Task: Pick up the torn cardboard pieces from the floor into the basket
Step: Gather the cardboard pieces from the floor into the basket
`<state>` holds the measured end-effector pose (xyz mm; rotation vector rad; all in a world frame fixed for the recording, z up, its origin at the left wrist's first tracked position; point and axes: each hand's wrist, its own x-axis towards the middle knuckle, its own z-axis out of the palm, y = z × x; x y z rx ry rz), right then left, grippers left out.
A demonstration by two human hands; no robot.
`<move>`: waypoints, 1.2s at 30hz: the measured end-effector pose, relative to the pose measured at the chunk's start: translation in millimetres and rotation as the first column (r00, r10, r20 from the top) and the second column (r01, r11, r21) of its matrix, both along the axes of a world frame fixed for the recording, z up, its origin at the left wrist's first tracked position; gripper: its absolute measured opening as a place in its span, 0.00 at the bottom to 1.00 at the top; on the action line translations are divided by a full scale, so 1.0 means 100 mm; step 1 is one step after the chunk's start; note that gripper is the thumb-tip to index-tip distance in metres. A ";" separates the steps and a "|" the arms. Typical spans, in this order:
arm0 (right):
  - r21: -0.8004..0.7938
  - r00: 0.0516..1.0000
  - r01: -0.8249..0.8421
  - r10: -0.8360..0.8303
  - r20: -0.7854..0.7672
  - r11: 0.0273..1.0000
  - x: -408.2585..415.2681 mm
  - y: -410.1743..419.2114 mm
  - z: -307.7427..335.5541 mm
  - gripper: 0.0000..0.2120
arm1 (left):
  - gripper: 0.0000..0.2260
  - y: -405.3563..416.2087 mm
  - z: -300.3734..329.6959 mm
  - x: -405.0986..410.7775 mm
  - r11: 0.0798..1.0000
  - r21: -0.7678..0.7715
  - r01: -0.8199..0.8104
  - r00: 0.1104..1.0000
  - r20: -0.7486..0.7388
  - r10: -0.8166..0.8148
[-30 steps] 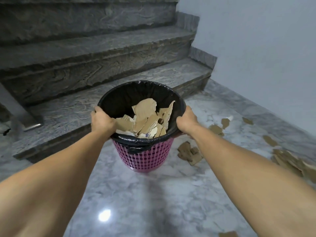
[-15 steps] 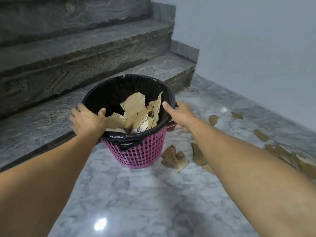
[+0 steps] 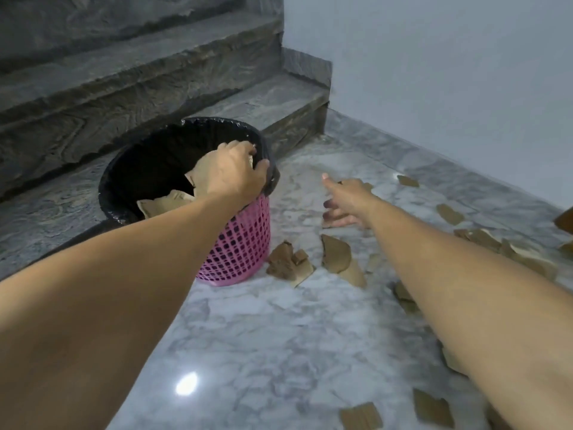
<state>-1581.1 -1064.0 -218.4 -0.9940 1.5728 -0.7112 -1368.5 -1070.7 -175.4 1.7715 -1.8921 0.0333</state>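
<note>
Your left hand (image 3: 231, 170) curls over the right side of the rim of the pink basket (image 3: 240, 243), thumb outside on the black liner bag (image 3: 148, 159), gripping it. The basket stands on the marble floor (image 3: 273, 336) beside the grey stone steps (image 3: 139, 88), with torn cardboard (image 3: 164, 204) inside. Your right hand (image 3: 347, 198) reaches out low over the floor, fingers spread and relaxed, holding nothing. Loose cardboard pieces (image 3: 336, 254) lie just right of the basket, more scattered toward the wall (image 3: 449, 72).
</note>
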 end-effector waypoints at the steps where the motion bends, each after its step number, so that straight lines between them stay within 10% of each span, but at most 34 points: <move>1: 0.011 1.000 0.010 -0.010 -0.011 1.000 -0.12 0.01 -0.03 0.33 | 0.14 0.02 0.00 -0.14 0.998 -0.049 0.048 0.999 0.015 -0.047; 7: 0.097 0.991 0.041 -0.027 -0.134 0.994 -0.74 0.18 -0.56 0.24 | 0.11 0.13 -0.49 -0.83 0.932 -0.073 0.355 0.926 0.164 -0.340; 15: 0.269 0.916 0.054 0.060 -0.397 0.962 -0.85 0.20 -1.45 0.14 | 0.22 -0.01 -1.89 -0.75 0.797 0.597 0.095 0.982 0.074 -0.173; 23: 0.418 0.773 0.282 0.053 -0.632 0.864 -0.34 0.01 -2.06 0.53 | 0.57 -0.01 -2.83 -0.51 0.581 0.809 0.086 0.950 0.109 -0.292; 36: 0.307 0.777 0.243 0.005 -0.630 0.920 -0.29 -0.32 -2.23 0.29 | 0.32 -0.10 -2.91 -0.72 0.661 0.730 0.172 0.976 -0.036 -0.215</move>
